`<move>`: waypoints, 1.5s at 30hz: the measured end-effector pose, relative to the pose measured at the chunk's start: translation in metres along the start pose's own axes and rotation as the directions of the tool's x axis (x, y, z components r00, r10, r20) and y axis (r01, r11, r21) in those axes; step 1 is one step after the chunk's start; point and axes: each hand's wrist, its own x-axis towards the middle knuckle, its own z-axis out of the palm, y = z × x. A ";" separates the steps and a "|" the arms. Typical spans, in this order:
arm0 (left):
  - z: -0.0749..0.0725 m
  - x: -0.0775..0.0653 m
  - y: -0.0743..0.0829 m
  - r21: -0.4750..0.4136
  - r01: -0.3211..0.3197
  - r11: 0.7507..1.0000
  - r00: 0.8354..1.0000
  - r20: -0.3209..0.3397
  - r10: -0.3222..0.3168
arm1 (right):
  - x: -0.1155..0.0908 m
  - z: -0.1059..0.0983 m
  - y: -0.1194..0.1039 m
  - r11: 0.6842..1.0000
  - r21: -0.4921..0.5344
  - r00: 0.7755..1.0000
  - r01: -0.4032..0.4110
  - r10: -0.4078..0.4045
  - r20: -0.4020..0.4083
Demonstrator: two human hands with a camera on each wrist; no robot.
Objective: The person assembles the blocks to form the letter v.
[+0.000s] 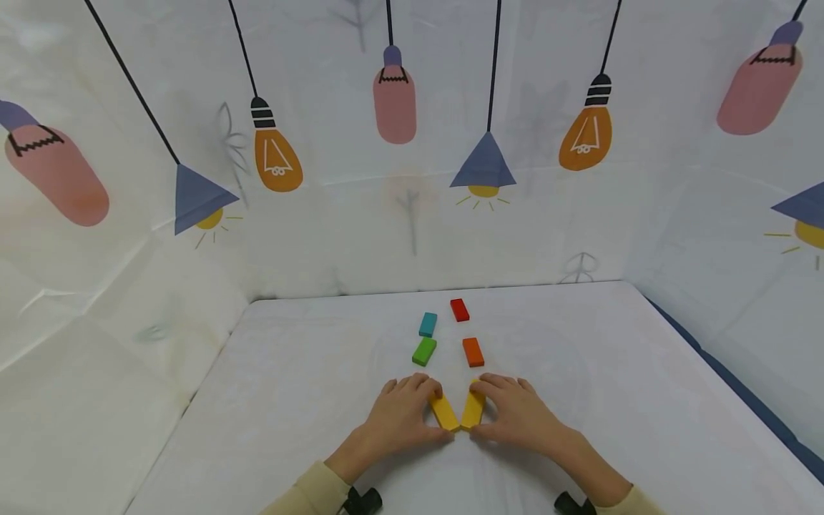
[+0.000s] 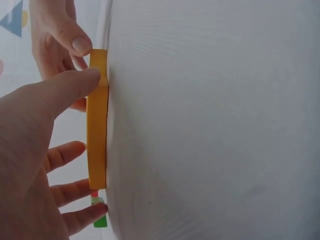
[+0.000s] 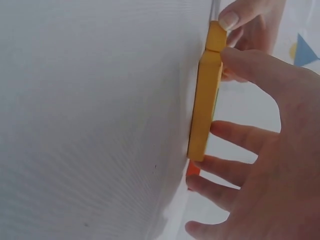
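Gripping the left yellow block (image 1: 444, 413) with the left hand (image 1: 407, 411), with thumb at the near end and index finger at the far end. Gripping the right yellow block (image 1: 473, 409) in the same way with the right hand (image 1: 515, 415). In both wrist views, holding the remaining fingers apart, behind the 2 blocks. Resting on the white table (image 1: 290, 429), between the 2 hands, touching at the near ends and parting toward the far ends in a V. Beyond the left yellow block, lying aslant: a green block (image 1: 424, 352), with a teal block (image 1: 428, 325) just past it. Beyond the right yellow block: an orange block (image 1: 473, 352), then, farther off and apart from it, a red block (image 1: 460, 310). Behind the table, hanging as a backdrop: a white sheet (image 1: 335, 236), printed with pink bulbs, orange bulbs and blue lampshades. At the wrists, beside pale sleeves (image 1: 315, 490): dark devices (image 1: 363, 501).
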 end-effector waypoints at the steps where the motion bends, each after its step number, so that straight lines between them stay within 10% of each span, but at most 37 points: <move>1: 0.000 0.000 0.000 0.001 -0.001 1.000 1.000 -0.001 0.001 | 0.000 0.000 0.000 1.000 0.004 1.000 -0.001 0.001 0.001; 24: -0.010 -0.010 0.009 0.060 -0.049 0.997 0.999 -0.007 0.050 | 0.009 -0.011 0.009 1.000 0.021 0.997 -0.006 0.008 -0.077; 45: -0.012 -0.025 0.032 0.029 -0.179 0.983 0.974 0.145 0.173 | 0.021 -0.026 0.024 0.999 0.023 0.992 0.049 -0.046 -0.117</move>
